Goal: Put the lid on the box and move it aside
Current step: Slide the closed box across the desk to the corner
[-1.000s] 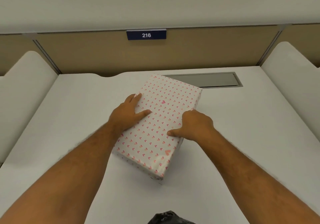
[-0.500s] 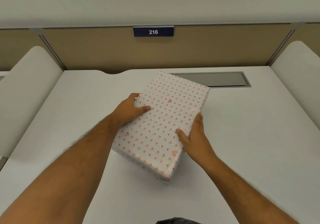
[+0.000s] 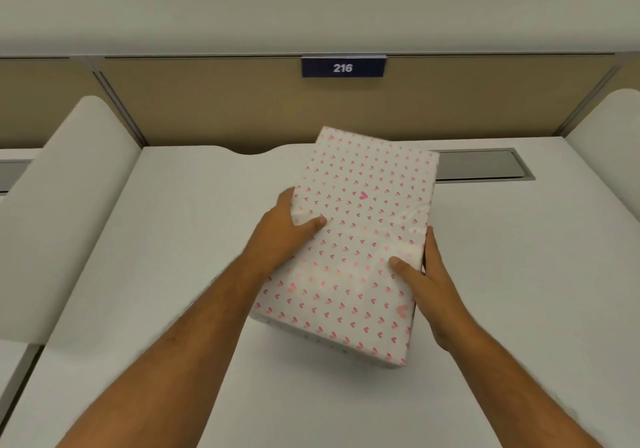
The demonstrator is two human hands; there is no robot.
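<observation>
Desk (image 3: 180, 274): a white surface that fills most of the head view, with a shallow curved notch in its far edge.
Side dividers (image 3: 65, 205): white rounded panels that stand at the desk's left and right edges.
Back panel (image 3: 214, 108): a tan partition behind the desk, split by slanting grey strips.
Box (image 3: 353, 239): a white rectangular box printed with small pink hearts, closed by its lid. It sits near the middle of the desk, a little right of centre, with its long axis slightly turned so the far end leans right. Its far right corner overlaps the grey hatch in the view. Whether the near end rests on the desk or is raised cannot be told.
Lid (image 3: 367, 184): the patterned top face, seated flush on the box, with one larger pink heart on its far half.
Grey hatch (image 3: 481, 165): a flat metal plate set into the desk's far right area, partly hidden by the box.
Left hand (image 3: 284, 236): grips the box's left long side, thumb laid across the top of the lid and fingers wrapped around the edge.
Right hand (image 3: 429, 274): grips the box's right long side nearer the person, thumb pressed on the lid and fingers flat along the side wall.
Number plate (image 3: 343, 67): a dark blue tag reading 216, fixed to the top edge of the back panel.
</observation>
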